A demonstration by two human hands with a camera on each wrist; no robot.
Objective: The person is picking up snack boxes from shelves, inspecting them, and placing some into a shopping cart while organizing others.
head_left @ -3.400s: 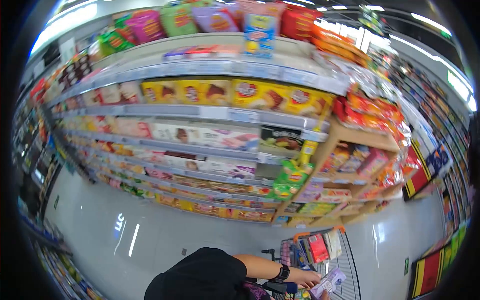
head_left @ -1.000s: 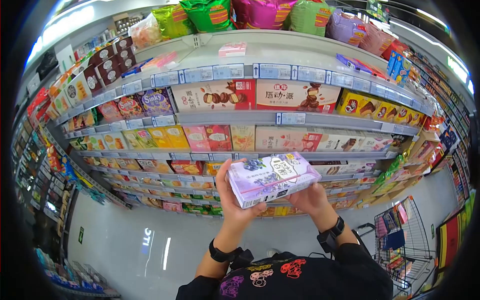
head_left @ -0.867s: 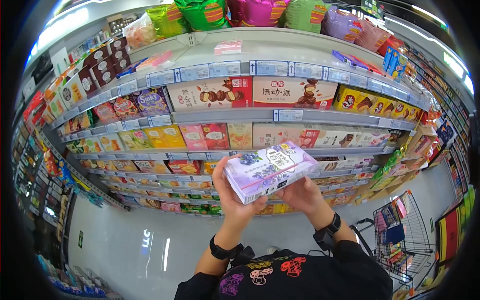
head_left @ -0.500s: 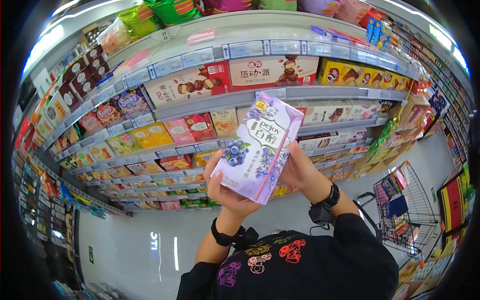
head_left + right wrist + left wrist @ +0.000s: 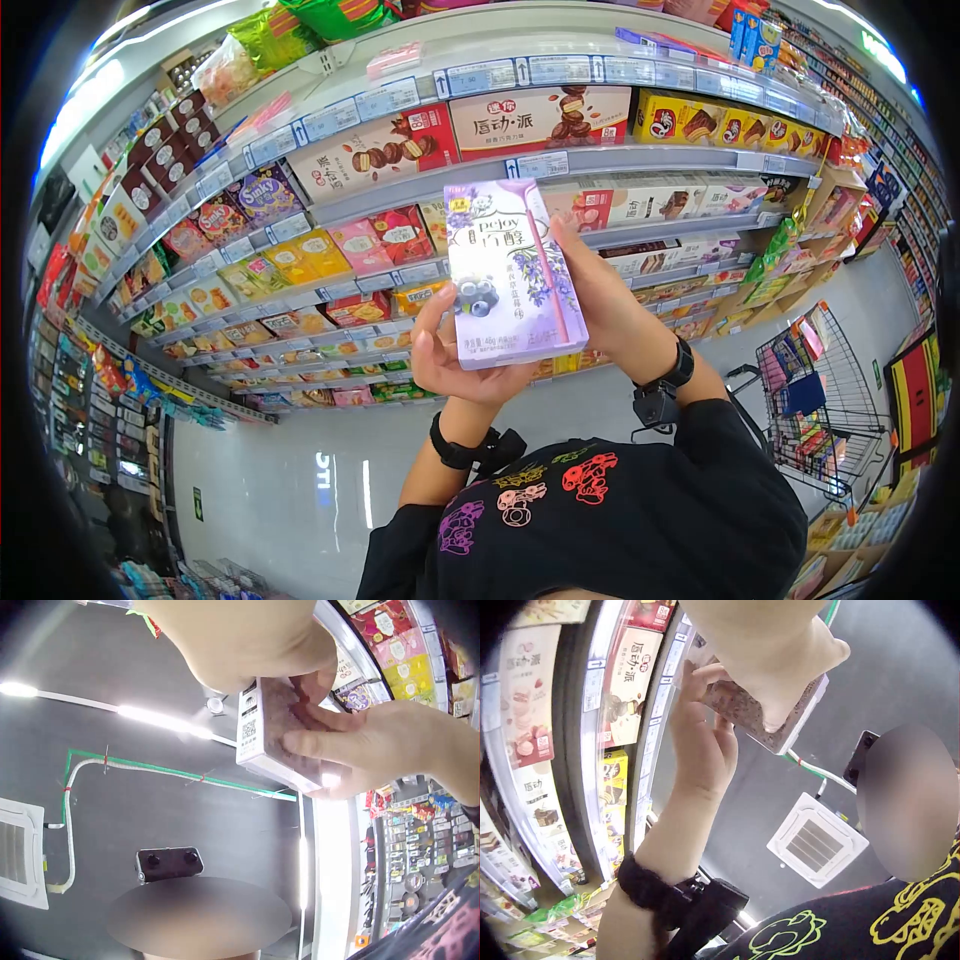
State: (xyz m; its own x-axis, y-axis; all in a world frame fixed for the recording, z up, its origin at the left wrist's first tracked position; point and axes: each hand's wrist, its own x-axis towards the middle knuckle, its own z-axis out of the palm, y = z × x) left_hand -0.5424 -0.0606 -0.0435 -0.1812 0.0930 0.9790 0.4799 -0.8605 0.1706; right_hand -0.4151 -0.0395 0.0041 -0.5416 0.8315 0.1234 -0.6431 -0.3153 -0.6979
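Before stocked shelves (image 5: 660, 160): one lilac-and-white carton (image 5: 500, 255), lettered "pejoy", with blueberry and purple-flower print, pink stripe lengthwise. Left hand (image 5: 462, 368) and right hand (image 5: 603, 308) both clamped on it.

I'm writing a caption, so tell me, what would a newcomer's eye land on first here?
First, the purple box with blueberries on its front, held by the left hand and right hand before the packed shelves. Next, the bright cartoon figures on the black shirt below, then the shopping cart at the right.
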